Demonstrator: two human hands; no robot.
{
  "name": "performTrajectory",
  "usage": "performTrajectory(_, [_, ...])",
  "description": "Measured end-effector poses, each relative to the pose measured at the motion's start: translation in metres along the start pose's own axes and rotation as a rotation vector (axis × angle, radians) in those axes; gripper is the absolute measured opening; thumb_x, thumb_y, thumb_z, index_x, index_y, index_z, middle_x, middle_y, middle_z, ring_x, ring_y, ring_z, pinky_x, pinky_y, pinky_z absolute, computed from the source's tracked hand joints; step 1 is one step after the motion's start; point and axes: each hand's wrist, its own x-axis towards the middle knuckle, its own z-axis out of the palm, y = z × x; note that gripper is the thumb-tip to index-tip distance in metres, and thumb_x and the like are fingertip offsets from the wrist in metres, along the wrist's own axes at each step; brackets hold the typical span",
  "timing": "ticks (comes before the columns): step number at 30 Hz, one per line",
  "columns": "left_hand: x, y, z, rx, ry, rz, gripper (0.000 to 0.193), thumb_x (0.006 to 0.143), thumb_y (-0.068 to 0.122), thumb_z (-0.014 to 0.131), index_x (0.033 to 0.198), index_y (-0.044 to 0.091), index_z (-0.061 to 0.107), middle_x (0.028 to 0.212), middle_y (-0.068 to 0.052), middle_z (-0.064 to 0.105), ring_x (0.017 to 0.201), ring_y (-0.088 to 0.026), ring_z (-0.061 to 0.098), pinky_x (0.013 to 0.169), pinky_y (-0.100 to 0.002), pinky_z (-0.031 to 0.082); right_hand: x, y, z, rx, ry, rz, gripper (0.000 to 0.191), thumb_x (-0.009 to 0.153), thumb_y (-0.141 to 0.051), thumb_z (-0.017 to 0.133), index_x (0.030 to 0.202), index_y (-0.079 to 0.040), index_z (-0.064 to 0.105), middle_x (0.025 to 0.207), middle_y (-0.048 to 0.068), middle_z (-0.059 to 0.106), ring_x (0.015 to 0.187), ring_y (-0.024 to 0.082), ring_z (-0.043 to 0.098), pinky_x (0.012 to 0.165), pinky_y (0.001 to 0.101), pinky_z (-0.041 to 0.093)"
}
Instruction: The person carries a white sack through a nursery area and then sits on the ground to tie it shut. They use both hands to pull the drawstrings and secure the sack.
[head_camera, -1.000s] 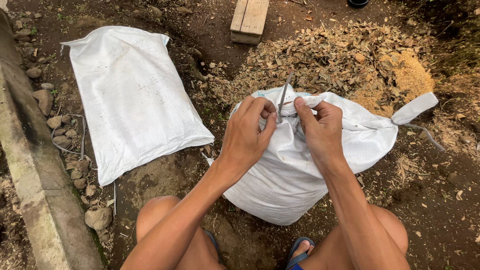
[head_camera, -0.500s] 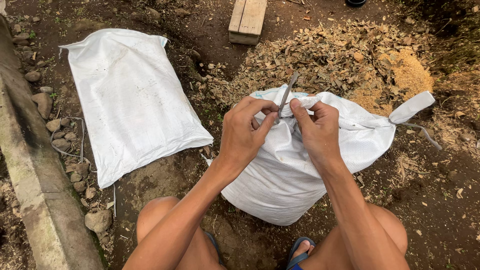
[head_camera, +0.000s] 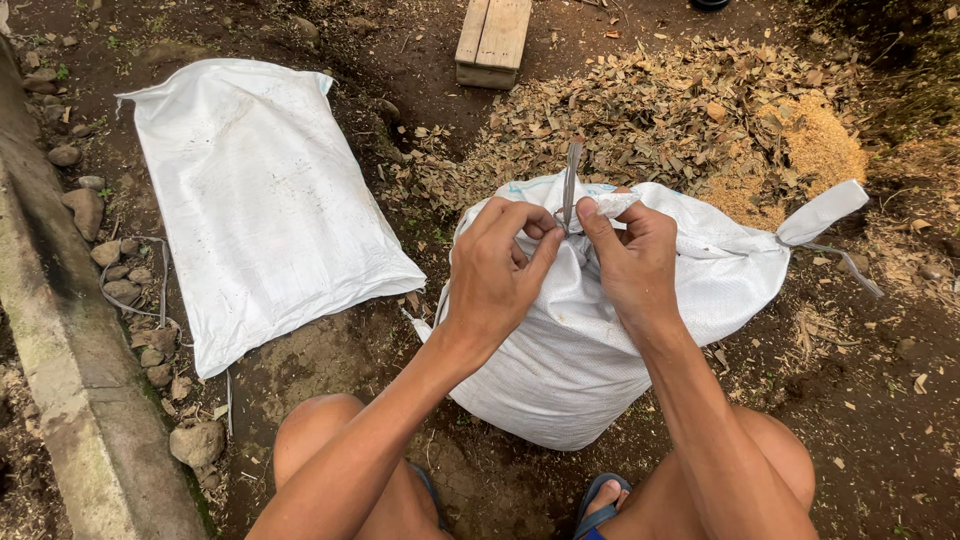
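Both hands, left (head_camera: 497, 262) and right (head_camera: 632, 262), pinched sack mouth (head_camera: 600, 205) and needle (head_camera: 570, 185), pointing twelve o'clock; slipping grip risked pricked fingers.

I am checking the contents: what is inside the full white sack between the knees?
Not visible: the bulging woven sack is bunched shut at its top, where the left hand and right hand grip it.

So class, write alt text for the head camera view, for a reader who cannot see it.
Two hands, left hand and right hand, pinch the gathered top of a full white sack around a thin strip. A flat sack lies left, dry leaves behind.
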Motion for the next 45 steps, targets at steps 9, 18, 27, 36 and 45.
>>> performTrajectory(9, [-0.003,0.006,0.002,0.105,0.031,-0.074,0.016,0.083,0.020,0.080,0.085,0.005,0.077,0.079,-0.005,0.072,0.064,-0.015,0.068,0.058,-0.031,0.052,-0.003,0.001,0.002,-0.022,0.012,-0.027,0.023,0.102,-0.023,0.073,0.097,0.000,0.075,0.077,-0.004,0.063,0.060,-0.001,0.044,0.049,0.0212,0.030])
performTrajectory(18, [-0.003,-0.004,0.012,0.096,0.007,0.046,0.018,0.091,0.016,0.072,0.090,0.001,0.063,0.086,-0.008,0.065,0.068,-0.019,0.068,0.058,-0.033,0.055,-0.002,0.000,0.002,0.011,0.025,0.004,0.023,0.100,-0.023,0.071,0.099,0.000,0.076,0.078,-0.004,0.070,0.059,-0.001,0.049,0.048,0.0204,0.035])
performTrajectory(27, [-0.008,-0.005,0.015,0.380,-0.170,-0.005,0.022,0.096,0.018,0.065,0.096,-0.001,0.054,0.092,-0.016,0.058,0.058,-0.032,0.064,0.049,-0.045,0.049,0.000,0.008,0.003,-0.017,0.052,-0.020,0.021,0.102,-0.019,0.072,0.096,0.001,0.073,0.079,-0.004,0.066,0.064,-0.001,0.049,0.052,0.0208,0.036])
performTrajectory(36, [0.007,-0.006,0.007,0.335,-0.004,-0.079,0.021,0.089,0.021,0.066,0.086,0.001,0.059,0.082,-0.014,0.061,0.061,-0.034,0.064,0.054,-0.048,0.049,-0.005,0.000,0.013,0.028,0.052,-0.156,0.015,0.105,-0.015,0.068,0.099,-0.001,0.071,0.083,-0.006,0.064,0.068,-0.001,0.048,0.056,0.0197,0.037])
performTrajectory(45, [0.016,-0.006,0.008,0.180,0.140,0.072,0.012,0.092,0.013,0.070,0.098,0.004,0.067,0.093,-0.010,0.067,0.075,-0.028,0.070,0.063,-0.041,0.052,0.000,-0.008,0.015,0.079,0.044,-0.064,0.023,0.104,-0.018,0.065,0.113,-0.001,0.076,0.079,-0.007,0.066,0.061,-0.002,0.045,0.052,0.0193,0.032])
